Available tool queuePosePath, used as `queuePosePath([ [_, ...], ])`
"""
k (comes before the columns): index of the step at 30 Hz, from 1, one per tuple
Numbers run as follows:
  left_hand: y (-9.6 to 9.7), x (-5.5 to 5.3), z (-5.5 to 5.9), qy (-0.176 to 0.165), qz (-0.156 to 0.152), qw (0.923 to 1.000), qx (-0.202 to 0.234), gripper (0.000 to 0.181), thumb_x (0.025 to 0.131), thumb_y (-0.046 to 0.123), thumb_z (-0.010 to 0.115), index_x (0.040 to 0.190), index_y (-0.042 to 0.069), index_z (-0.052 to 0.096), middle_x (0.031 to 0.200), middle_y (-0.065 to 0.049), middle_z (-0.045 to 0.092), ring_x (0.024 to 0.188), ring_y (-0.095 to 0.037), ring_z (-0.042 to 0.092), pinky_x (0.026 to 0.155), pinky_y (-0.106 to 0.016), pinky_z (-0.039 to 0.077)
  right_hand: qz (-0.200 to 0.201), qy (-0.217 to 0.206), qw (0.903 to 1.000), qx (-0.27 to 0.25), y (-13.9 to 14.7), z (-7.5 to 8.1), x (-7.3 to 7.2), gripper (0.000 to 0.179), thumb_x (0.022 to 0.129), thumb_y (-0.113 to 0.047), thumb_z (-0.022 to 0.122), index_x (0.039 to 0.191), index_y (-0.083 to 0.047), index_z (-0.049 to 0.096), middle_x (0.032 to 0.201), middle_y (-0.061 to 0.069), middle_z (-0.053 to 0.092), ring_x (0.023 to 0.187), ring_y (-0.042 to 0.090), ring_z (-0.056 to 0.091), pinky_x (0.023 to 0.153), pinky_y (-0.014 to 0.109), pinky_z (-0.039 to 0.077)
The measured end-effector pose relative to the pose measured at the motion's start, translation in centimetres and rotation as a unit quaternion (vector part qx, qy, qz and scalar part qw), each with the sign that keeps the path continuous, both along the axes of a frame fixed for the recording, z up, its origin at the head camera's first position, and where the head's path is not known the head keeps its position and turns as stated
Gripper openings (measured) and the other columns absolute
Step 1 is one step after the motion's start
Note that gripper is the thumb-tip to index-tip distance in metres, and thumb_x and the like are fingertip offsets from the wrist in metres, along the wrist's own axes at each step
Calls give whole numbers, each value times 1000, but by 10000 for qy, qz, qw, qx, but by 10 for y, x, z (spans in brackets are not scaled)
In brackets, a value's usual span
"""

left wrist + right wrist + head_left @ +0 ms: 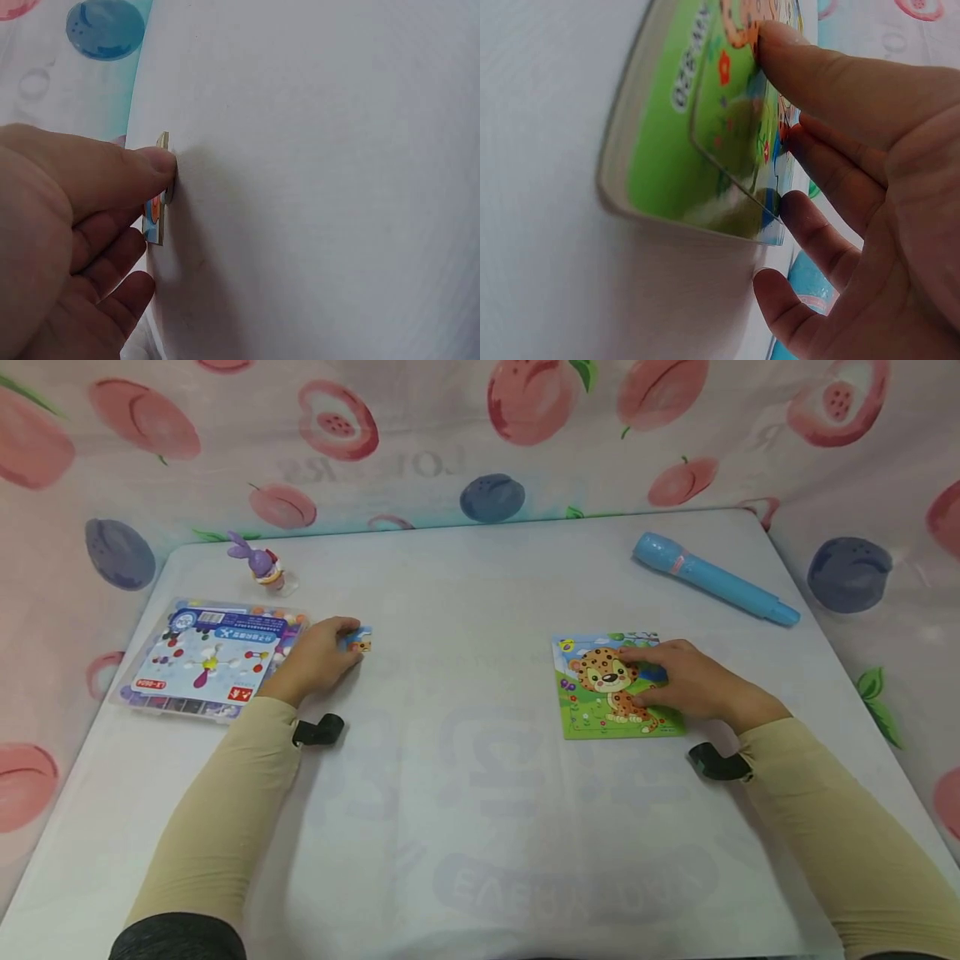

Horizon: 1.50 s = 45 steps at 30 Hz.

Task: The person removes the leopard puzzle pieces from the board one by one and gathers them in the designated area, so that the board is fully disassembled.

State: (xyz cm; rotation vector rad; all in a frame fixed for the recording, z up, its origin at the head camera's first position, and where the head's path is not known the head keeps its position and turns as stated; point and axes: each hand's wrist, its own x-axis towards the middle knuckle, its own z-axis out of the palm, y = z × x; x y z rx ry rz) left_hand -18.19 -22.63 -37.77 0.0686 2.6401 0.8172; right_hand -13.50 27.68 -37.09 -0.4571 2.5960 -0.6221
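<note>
My left hand (317, 657) pinches a small printed puzzle piece (363, 639) just right of the plastic case. In the left wrist view the piece (155, 217) stands on edge between thumb and fingers, close to the white surface. On the right lies a square jigsaw puzzle (588, 714) with a cartoon leopard on green grass. My right hand (701, 683) rests on its right part, thumb and fingertips touching the picture. The right wrist view shows the thumb (784, 45) on the leopard and the puzzle's green border (656, 165). Part of the picture is hidden under the hand.
A clear plastic case (198, 660) with a molecule-picture label and small coloured parts lies at left. Behind it stands a purple rabbit figure (258, 562). A blue marker-shaped tube (712, 578) lies at back right. A fruit-print cloth (420, 427) hangs behind the table.
</note>
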Motion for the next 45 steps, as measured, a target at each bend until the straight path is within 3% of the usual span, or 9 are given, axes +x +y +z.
queuePosePath([
  [7,2,-1,3,74,-54,10000,-15,57,99,15,61,150,0,40,152,-22,39,141,-39,33,116,-54,24,-58,-55,10000,-12,1,0,0,70,89,-25,78,150,-11,47,145,27,46,134,46,30,107,66,28],
  [13,22,2,12,353,-367,9986,123,60,97,19,65,150,3,43,153,-22,38,140,-41,35,115,-54,26,-74,-19,10000,-4,1,1,1,69,89,-24,78,150,-11,48,146,27,46,134,46,30,107,67,28],
  [19,56,4,13,512,-719,9956,317,61,94,20,69,148,3,46,154,-20,39,143,-37,31,117,-50,24,-17,23,9999,-97,0,0,1,69,89,-23,78,149,-7,47,149,27,41,139,48,28,110,66,24],
  [24,89,-1,9,441,-1024,9930,381,60,95,21,68,148,6,47,154,-14,40,146,-31,28,118,-44,23,-148,16,9997,-216,1,-2,2,73,88,-25,79,149,-4,45,154,27,34,143,49,23,112,66,20],
  [33,161,-6,6,449,-1906,9795,465,57,96,20,67,148,6,47,153,-10,43,145,-26,31,118,-36,22,-285,149,9992,-236,3,-4,3,72,87,-27,80,148,-4,47,149,27,41,139,48,31,111,64,24],
  [45,227,-2,-2,439,-2368,9688,591,59,94,19,71,146,4,48,151,-8,47,144,-23,33,117,-30,22,-257,518,9982,-135,1,-9,7,64,91,-28,75,145,-1,51,146,26,47,136,48,35,111,63,24],
])
